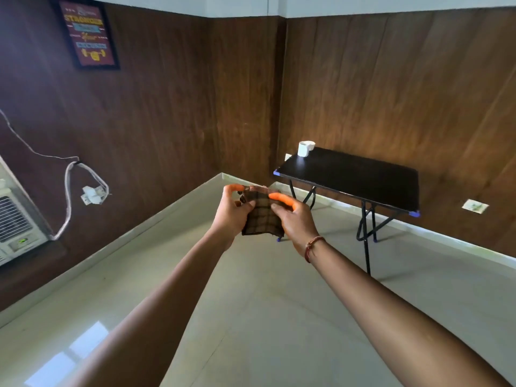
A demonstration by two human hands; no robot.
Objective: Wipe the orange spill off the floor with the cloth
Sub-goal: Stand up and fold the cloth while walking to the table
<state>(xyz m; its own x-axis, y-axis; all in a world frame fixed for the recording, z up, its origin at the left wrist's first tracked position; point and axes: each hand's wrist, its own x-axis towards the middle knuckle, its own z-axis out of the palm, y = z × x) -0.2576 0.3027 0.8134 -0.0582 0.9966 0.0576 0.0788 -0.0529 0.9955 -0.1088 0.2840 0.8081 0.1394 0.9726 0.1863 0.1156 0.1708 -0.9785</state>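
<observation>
A brown checked cloth (261, 216), folded small, hangs in the air in front of me at chest height. My left hand (233, 212) grips its left edge and my right hand (294, 217) grips its right edge. An orange cover sits on the index fingertip of each hand. The pale tiled floor (251, 317) lies below my arms. No orange spill shows on the visible floor.
A black folding table (363, 177) stands in the right corner with a white cup (305, 148) on its far end. Dark wood panels cover the walls. An air conditioner (16, 219) with a looped cable (68, 196) is at the left. A framed poster (86, 33) hangs above.
</observation>
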